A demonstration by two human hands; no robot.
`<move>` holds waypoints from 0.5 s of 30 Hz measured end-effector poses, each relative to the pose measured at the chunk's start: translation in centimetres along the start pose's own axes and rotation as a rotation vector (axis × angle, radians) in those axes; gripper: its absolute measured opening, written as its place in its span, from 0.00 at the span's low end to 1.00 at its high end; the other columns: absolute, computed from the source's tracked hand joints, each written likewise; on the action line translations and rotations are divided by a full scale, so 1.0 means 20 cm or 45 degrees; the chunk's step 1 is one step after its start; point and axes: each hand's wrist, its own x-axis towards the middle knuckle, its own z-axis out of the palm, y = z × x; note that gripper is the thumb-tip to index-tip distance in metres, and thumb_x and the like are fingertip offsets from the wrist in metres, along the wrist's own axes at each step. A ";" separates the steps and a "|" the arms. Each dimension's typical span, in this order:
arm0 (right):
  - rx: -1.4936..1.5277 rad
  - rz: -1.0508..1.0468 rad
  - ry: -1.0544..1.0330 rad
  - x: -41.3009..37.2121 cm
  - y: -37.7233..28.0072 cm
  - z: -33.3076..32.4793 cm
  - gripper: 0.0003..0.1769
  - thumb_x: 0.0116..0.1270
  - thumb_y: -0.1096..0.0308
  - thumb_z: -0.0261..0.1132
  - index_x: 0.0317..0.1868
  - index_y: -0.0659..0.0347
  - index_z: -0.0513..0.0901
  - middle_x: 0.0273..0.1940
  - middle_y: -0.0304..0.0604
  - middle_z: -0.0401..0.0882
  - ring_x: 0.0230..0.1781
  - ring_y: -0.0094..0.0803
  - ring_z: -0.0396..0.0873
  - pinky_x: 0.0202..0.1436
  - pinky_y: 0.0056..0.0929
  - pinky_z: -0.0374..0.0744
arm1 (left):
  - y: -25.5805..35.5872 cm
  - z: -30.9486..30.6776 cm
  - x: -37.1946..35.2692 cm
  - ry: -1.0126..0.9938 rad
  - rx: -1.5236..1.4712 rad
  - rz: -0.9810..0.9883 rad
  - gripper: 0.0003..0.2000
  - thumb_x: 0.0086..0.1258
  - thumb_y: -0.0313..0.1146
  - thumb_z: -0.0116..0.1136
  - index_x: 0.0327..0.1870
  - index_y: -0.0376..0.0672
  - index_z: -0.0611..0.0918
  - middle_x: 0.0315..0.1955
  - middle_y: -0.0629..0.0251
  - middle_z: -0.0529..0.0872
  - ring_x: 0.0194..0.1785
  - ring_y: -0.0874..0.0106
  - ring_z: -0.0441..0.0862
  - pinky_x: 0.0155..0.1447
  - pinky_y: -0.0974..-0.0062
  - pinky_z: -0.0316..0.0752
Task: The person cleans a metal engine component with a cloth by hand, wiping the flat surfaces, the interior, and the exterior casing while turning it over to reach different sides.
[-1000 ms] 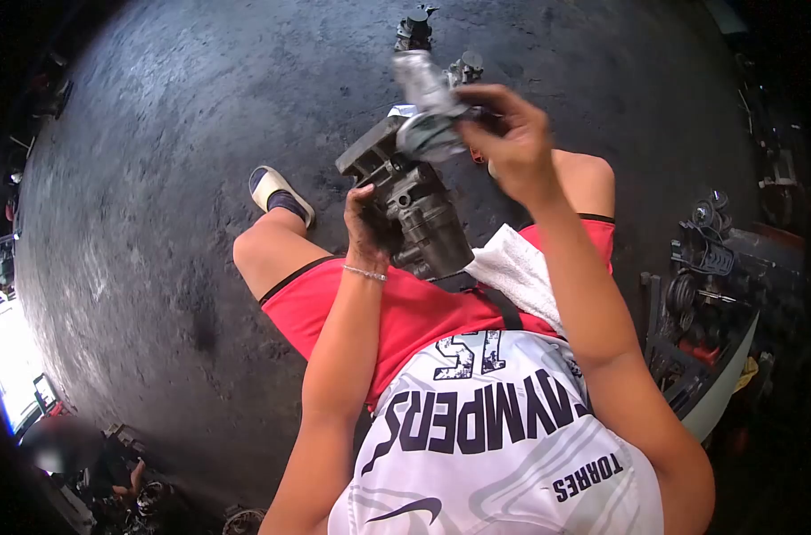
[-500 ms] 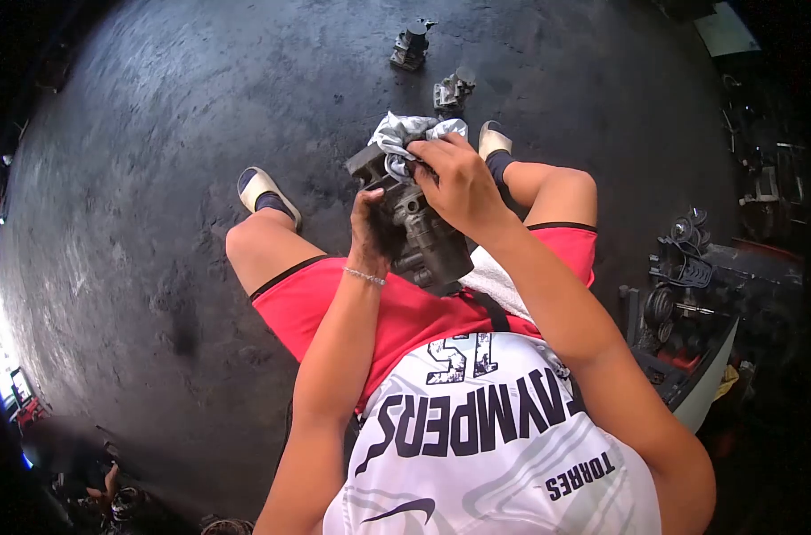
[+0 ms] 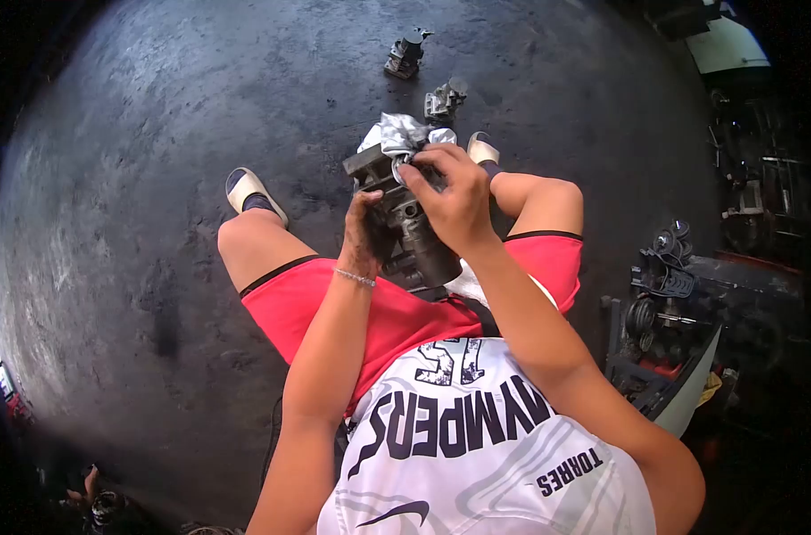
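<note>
**Metal housing in left hand, cloth pinched in right**

Left hand (image 3: 361,234): closed on the near left side of the dark metal housing (image 3: 430,254). One digit tip shows on the housing's edge; I cannot tell how the hidden fingers lie. Dark smudges mark the skin, and a bracelet (image 3: 355,277) circles the wrist.

Right hand (image 3: 459,196): thumb and fingers pinch a bunched, pale grey cloth (image 3: 402,135) at the far end of the housing. Contact between cloth and metal is partly covered by my fingers.

Housing position: held up between my knees, above the dark floor (image 3: 156,223), its flat, squared end away from me and its rounded end toward my lap. A round opening shows on its upper face.

Surroundings: two smaller metal units stand on the floor beyond the cloth, the nearer unit (image 3: 444,100) slightly right of the farther unit (image 3: 405,53). My feet, in pale sandals (image 3: 245,189), rest on either side. A white towel (image 3: 468,283) lies on my red shorts (image 3: 548,259), partly under my right forearm. To the right, a bin (image 3: 691,383) and assorted metal parts (image 3: 664,267). Another person's hand (image 3: 91,481) appears at lower left.
</note>
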 end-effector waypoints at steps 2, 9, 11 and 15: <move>-0.075 -0.096 0.028 -0.03 0.02 0.02 0.14 0.54 0.63 0.67 0.35 0.66 0.80 0.34 0.50 0.79 0.37 0.46 0.76 0.43 0.36 0.73 | 0.00 -0.01 0.00 -0.001 -0.004 0.019 0.25 0.54 0.39 0.53 0.54 0.41 0.72 0.46 0.60 0.80 0.48 0.63 0.78 0.55 0.61 0.72; -0.167 0.072 -0.112 -0.01 0.06 -0.01 0.15 0.56 0.67 0.63 0.42 0.67 0.79 0.36 0.55 0.77 0.38 0.50 0.76 0.45 0.38 0.74 | -0.03 -0.02 0.01 -0.053 -0.058 0.061 0.24 0.54 0.37 0.53 0.54 0.42 0.71 0.45 0.61 0.80 0.48 0.63 0.79 0.55 0.60 0.73; -0.082 0.022 -0.059 0.02 0.09 -0.01 0.12 0.56 0.69 0.62 0.39 0.68 0.80 0.34 0.55 0.79 0.35 0.49 0.78 0.41 0.36 0.75 | -0.02 -0.04 0.03 -0.029 -0.001 0.106 0.24 0.53 0.37 0.54 0.54 0.42 0.71 0.45 0.61 0.80 0.48 0.63 0.79 0.54 0.60 0.74; -0.003 0.320 0.026 0.04 0.11 0.00 0.09 0.56 0.71 0.62 0.35 0.68 0.81 0.31 0.53 0.81 0.33 0.47 0.80 0.38 0.33 0.75 | -0.01 -0.03 0.05 -0.038 0.009 0.117 0.23 0.54 0.39 0.52 0.53 0.43 0.71 0.44 0.59 0.80 0.46 0.63 0.79 0.51 0.62 0.76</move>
